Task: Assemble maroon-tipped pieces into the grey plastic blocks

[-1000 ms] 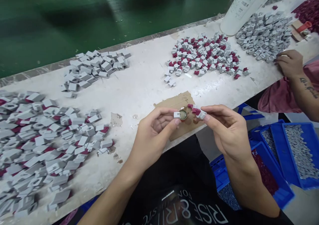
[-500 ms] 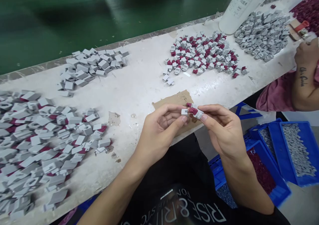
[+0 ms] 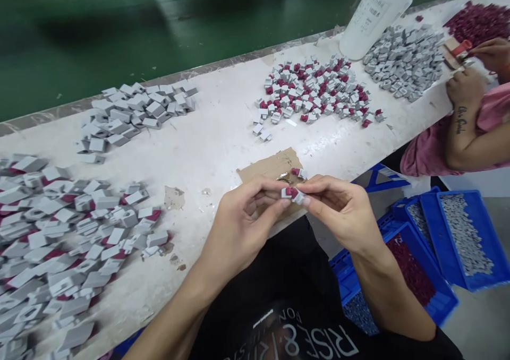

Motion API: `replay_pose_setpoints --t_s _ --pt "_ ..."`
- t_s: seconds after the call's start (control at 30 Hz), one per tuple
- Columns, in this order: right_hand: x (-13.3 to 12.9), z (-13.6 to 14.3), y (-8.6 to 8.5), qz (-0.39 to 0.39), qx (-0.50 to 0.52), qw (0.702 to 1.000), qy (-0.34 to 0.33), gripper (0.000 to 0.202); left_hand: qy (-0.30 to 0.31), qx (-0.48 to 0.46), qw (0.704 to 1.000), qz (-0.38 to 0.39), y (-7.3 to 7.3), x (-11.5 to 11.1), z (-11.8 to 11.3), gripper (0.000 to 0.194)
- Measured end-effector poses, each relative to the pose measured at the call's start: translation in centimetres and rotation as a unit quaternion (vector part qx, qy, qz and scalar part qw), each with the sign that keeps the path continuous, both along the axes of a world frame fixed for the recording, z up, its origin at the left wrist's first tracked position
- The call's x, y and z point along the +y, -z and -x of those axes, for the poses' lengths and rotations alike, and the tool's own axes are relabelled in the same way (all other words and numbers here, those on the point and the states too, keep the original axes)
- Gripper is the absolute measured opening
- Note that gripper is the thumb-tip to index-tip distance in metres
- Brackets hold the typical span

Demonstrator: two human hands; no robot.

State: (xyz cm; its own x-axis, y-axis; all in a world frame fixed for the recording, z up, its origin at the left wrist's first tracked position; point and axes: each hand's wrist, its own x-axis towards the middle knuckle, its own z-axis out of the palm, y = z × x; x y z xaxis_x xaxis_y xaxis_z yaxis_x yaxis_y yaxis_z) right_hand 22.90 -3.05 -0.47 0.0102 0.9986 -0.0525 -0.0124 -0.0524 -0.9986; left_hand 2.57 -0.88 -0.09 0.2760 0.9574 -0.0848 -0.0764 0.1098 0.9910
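My left hand (image 3: 245, 222) pinches a small grey plastic piece (image 3: 285, 193) between thumb and fingertips. Between the thumb and fingers of my right hand (image 3: 346, 211) is a small grey-and-maroon plastic part (image 3: 295, 194). The two pieces meet over the near edge of the table; whether they are locked together I cannot tell. Just beyond my fingertips, another grey-and-maroon part (image 3: 297, 172) lies on a brown cardboard piece (image 3: 265, 169), which has a dark wet-looking patch. My hands hide the near part of the cardboard.
Grey-and-maroon parts form a pile (image 3: 319, 89) ahead and a larger pile (image 3: 71, 243) at left. Plain grey blocks (image 3: 135, 110) lie at the back left. A white bottle (image 3: 370, 23) stands near more grey pieces (image 3: 406, 60). Blue bins (image 3: 474, 238) and a co-worker's arm (image 3: 464, 118) are at right.
My hands have come together, bringing the grey piece against the grey-and-maroon part. The view has shifted slightly, showing more of the co-worker's hands.
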Motion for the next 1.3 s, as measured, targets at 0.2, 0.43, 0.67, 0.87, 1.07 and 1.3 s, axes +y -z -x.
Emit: replay_pose_setpoints --t_s 0.2,0.43,0.67,0.87,1.07,1.3 --pt "1.6 -0.7 -1.4 -0.01 -0.063 0.992 -0.113 0.014 0.037 0.141 0.987 -0.069 -0.8 0.3 3.2 0.007" --pt "10.5 -12.0 1.1 -0.071 -0.404 0.87 0.273 0.02 0.014 0.467 0.859 -0.207 0.0 0.1 10.6 0.013" --pt "13.3 -15.6 4.2 -0.029 -0.459 0.845 0.272 0.022 0.067 0.615 0.757 -0.209 0.0 -2.1 12.3 0.014" --pt "9.8 -10.4 2.0 0.108 -0.524 0.825 0.185 0.036 0.055 0.61 0.778 -0.144 -1.7 0.4 13.5 0.032" --pt "7.7 -10.4 1.6 0.11 -0.507 0.848 0.109 0.03 -0.038 0.653 0.746 -0.129 -2.7 8.2 14.7 0.048" --pt "8.0 -10.8 2.9 -0.051 -0.46 0.882 0.086 0.033 -0.051 0.628 0.765 -0.134 -2.3 12.0 14.0 0.03"
